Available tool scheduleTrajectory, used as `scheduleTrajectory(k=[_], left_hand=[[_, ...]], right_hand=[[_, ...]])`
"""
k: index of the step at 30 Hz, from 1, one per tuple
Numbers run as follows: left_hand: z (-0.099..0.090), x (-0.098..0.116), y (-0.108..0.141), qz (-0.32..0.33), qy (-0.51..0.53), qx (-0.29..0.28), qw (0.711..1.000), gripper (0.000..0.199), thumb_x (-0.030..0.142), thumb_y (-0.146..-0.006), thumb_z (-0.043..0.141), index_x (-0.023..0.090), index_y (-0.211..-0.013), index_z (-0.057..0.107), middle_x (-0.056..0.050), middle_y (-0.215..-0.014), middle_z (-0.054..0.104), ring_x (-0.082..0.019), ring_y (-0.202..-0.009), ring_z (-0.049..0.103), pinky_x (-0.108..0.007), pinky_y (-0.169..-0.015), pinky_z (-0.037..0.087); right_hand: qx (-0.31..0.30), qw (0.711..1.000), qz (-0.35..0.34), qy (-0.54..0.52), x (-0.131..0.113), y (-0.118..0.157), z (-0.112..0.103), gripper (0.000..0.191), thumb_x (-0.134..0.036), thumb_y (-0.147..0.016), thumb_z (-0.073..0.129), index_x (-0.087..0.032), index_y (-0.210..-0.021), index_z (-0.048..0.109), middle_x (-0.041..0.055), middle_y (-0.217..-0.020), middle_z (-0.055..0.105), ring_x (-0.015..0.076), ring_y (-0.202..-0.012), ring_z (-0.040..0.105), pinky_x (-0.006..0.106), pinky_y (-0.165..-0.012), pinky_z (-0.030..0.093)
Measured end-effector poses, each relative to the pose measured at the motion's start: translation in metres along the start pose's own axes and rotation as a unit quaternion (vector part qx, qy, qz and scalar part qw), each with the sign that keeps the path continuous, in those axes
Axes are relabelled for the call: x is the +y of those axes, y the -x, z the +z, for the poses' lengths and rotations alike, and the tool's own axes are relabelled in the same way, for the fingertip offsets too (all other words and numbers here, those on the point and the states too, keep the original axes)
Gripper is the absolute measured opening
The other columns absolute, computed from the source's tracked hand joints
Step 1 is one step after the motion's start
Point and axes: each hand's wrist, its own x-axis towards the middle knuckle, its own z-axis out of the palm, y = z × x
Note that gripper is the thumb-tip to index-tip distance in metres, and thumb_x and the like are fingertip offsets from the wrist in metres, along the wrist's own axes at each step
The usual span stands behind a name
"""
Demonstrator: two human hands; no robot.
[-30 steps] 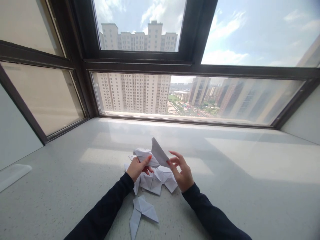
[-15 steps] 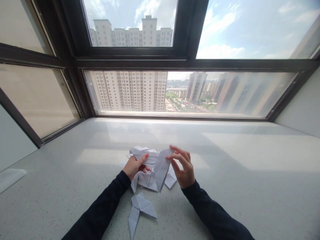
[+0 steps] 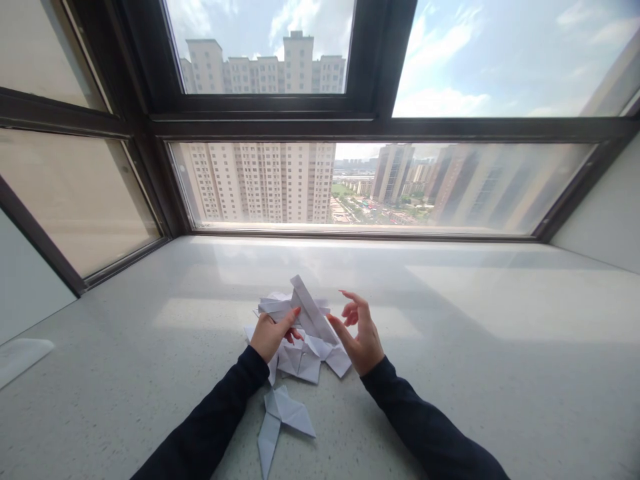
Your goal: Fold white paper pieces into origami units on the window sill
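Note:
A folded white paper piece (image 3: 311, 308) is pinched in my left hand (image 3: 273, 332), thumb on top and fingers beneath. A narrow folded strip of it slants from upper left to lower right. My right hand (image 3: 361, 335) is at the paper's right side, fingers curved and apart, with the thumb tip close to the paper's edge; it grips nothing. Beneath both hands lies a loose pile of folded white papers (image 3: 305, 365), partly hidden by my left hand and the held piece.
Nearer to me, between my forearms, a separate folded paper shape (image 3: 283, 413) with pointed arms lies on the speckled white sill (image 3: 475, 400). A white object (image 3: 23, 357) rests at the far left edge. Dark-framed windows (image 3: 350, 130) rise behind the sill.
The large flap my right hand was holding has turned over, and a narrow slanted strip now shows. My right hand has let go of the paper. The left hand has stayed nearly in place.

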Motion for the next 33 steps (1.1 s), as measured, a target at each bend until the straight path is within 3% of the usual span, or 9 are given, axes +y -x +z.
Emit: scheduleTrajectory(k=[2, 4, 7, 9, 11, 15, 18, 26, 33], left_hand=[[-0.001, -0.001, -0.002, 0.007, 0.003, 0.012, 1.0, 0.028, 0.037, -0.063, 0.061, 0.009, -0.064, 0.061, 0.0, -0.042, 0.057, -0.011, -0.037, 0.052, -0.02, -0.036, 0.04], [-0.003, -0.002, -0.003, 0.002, 0.001, 0.0, 1.0, 0.03, 0.038, -0.062, 0.061, 0.009, -0.064, 0.061, 0.0, -0.043, 0.057, -0.012, -0.038, 0.053, -0.021, -0.037, 0.041], [-0.006, -0.004, -0.005, -0.012, -0.003, -0.012, 1.0, 0.029, 0.037, -0.061, 0.062, 0.009, -0.066, 0.061, 0.001, -0.041, 0.056, -0.012, -0.037, 0.053, -0.021, -0.037, 0.042], [-0.008, -0.004, -0.006, -0.016, 0.003, -0.019, 1.0, 0.028, 0.036, -0.061, 0.063, 0.009, -0.067, 0.061, 0.001, -0.041, 0.056, -0.012, -0.038, 0.053, -0.021, -0.037, 0.041], [-0.008, -0.004, -0.005, -0.023, 0.014, -0.043, 0.999, 0.029, 0.037, -0.06, 0.064, 0.008, -0.067, 0.06, 0.0, -0.041, 0.056, -0.012, -0.038, 0.054, -0.02, -0.036, 0.041], [-0.007, -0.004, -0.001, -0.05, 0.023, -0.134, 0.989, 0.032, 0.04, -0.058, 0.064, 0.008, -0.06, 0.06, -0.002, -0.04, 0.057, -0.012, -0.037, 0.054, -0.02, -0.037, 0.041], [-0.007, -0.004, 0.001, -0.06, 0.019, -0.171, 0.983, 0.03, 0.038, -0.057, 0.066, 0.008, -0.058, 0.06, -0.004, -0.043, 0.059, -0.013, -0.04, 0.055, -0.021, -0.042, 0.044], [-0.01, 0.0, 0.002, -0.08, 0.035, -0.208, 0.974, 0.036, 0.037, -0.054, 0.069, 0.007, -0.074, 0.061, -0.005, -0.055, 0.063, -0.016, -0.054, 0.061, -0.024, -0.051, 0.048], [-0.008, 0.0, 0.003, -0.092, 0.048, -0.183, 0.978, 0.045, 0.041, -0.053, 0.068, 0.007, -0.081, 0.06, -0.005, -0.058, 0.063, -0.016, -0.053, 0.06, -0.026, -0.054, 0.049]], right_hand=[[-0.069, 0.996, 0.051, -0.031, 0.002, 0.003, 0.005, 0.059, -0.039, -0.069, 0.055, -0.019, -0.119, 0.031, -0.0039, -0.061, 0.047, 0.0107, -0.047, 0.044, 0.023, -0.045, 0.04], [-0.112, 0.987, 0.09, -0.065, 0.004, 0.004, 0.009, 0.059, -0.039, -0.07, 0.054, -0.019, -0.12, 0.03, -0.0069, -0.053, 0.046, 0.0097, -0.042, 0.042, 0.021, -0.042, 0.037], [-0.048, 0.991, 0.101, -0.071, 0.006, 0.0, 0.006, 0.043, -0.036, -0.073, 0.05, -0.019, -0.112, 0.041, -0.0057, -0.051, 0.047, 0.0104, -0.045, 0.044, 0.022, -0.046, 0.037], [0.025, 0.995, 0.08, -0.052, 0.007, -0.004, 0.0, 0.035, -0.034, -0.074, 0.049, -0.019, -0.106, 0.048, -0.002, -0.06, 0.052, 0.0119, -0.053, 0.047, 0.024, -0.051, 0.038], [0.054, 0.997, 0.045, -0.043, 0.007, -0.007, -0.006, 0.028, -0.032, -0.076, 0.048, -0.021, -0.1, 0.053, 0.0011, -0.068, 0.055, 0.0139, -0.062, 0.048, 0.026, -0.057, 0.039], [-0.026, 0.999, -0.041, 0.02, 0.002, -0.007, -0.011, 0.022, -0.028, -0.079, 0.045, -0.026, -0.095, 0.059, 0.0007, -0.068, 0.058, 0.0153, -0.066, 0.046, 0.03, -0.066, 0.034], [-0.064, 0.99, -0.08, 0.095, -0.003, -0.005, -0.01, 0.022, -0.024, -0.079, 0.046, -0.028, -0.094, 0.061, -0.0011, -0.065, 0.059, 0.0146, -0.064, 0.044, 0.032, -0.068, 0.027], [-0.032, 0.983, -0.089, 0.155, 0.0, -0.005, -0.008, 0.023, -0.023, -0.078, 0.048, -0.028, -0.096, 0.06, -0.0031, -0.062, 0.059, 0.0124, -0.062, 0.044, 0.03, -0.068, 0.022], [-0.049, 0.983, -0.098, 0.146, -0.001, -0.004, -0.008, 0.022, -0.023, -0.078, 0.048, -0.028, -0.094, 0.061, -0.0026, -0.059, 0.057, 0.013, -0.062, 0.043, 0.03, -0.067, 0.022]])
